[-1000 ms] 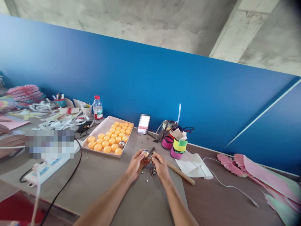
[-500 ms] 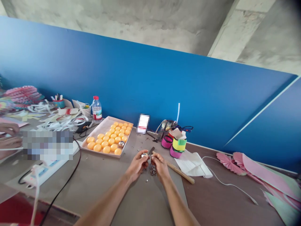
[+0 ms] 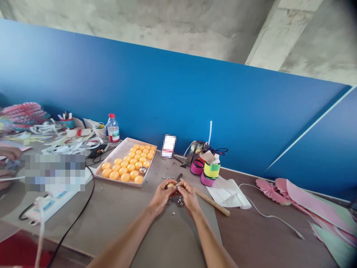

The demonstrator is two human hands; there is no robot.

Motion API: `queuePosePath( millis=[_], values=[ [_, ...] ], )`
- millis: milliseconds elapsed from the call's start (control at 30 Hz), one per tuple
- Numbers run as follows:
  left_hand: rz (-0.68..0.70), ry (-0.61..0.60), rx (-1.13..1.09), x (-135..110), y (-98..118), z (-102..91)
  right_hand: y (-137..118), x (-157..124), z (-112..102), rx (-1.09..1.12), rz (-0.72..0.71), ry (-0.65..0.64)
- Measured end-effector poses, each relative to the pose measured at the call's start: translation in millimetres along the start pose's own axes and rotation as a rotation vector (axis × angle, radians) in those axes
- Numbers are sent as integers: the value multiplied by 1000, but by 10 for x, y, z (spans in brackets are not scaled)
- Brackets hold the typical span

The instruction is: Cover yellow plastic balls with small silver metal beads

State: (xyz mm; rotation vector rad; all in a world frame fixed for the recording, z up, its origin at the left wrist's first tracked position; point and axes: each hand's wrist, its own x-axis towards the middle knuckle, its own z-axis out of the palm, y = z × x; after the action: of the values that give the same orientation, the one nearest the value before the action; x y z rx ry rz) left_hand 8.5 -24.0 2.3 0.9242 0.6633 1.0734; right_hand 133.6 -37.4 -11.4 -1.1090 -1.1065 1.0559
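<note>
My left hand (image 3: 162, 196) is closed around a ball (image 3: 170, 185) that shows orange and a silvery shine. My right hand (image 3: 188, 194) is brought up against it, thumb and fingers pinched together at the ball's side; whatever small piece they hold is hidden. Beneath the hands lies a little heap of shiny metal bits (image 3: 180, 202), with a single bit (image 3: 173, 213) nearer to me. A dark flat metal piece (image 3: 179, 177) sticks out beyond the fingers. To the left, a shallow tray (image 3: 113, 182) carries rows of orange balls (image 3: 124, 170) and one silver ball (image 3: 143, 170).
A wooden stick (image 3: 216, 204) and white paper (image 3: 228, 191) lie to the right, near coloured cups (image 3: 210, 171). Pink folded paper (image 3: 309, 197) is at far right. Leftward are a bottle (image 3: 113, 128), power strip (image 3: 52, 203), cables and another person's hand (image 3: 10, 152).
My right fingers have closed in on the ball, which now shows more orange than before. The view has shifted very slightly; the tray and other things stay put.
</note>
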Motion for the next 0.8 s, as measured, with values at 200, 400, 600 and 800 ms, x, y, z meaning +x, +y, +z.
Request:
queuePosePath(
  millis=[200,400,600,800],
  values=[
    [89,8,189,3,-10,-13,-63,-28,21,4,15,4],
    [252,67,488,33,-3,-36,-26,-24,4,63,36,-57],
    [294,26,614,11,-16,-39,-28,1,-19,176,142,-9],
    [310,23,447,-26,-24,-30,-158,13,-74,305,-3,65]
  ],
)
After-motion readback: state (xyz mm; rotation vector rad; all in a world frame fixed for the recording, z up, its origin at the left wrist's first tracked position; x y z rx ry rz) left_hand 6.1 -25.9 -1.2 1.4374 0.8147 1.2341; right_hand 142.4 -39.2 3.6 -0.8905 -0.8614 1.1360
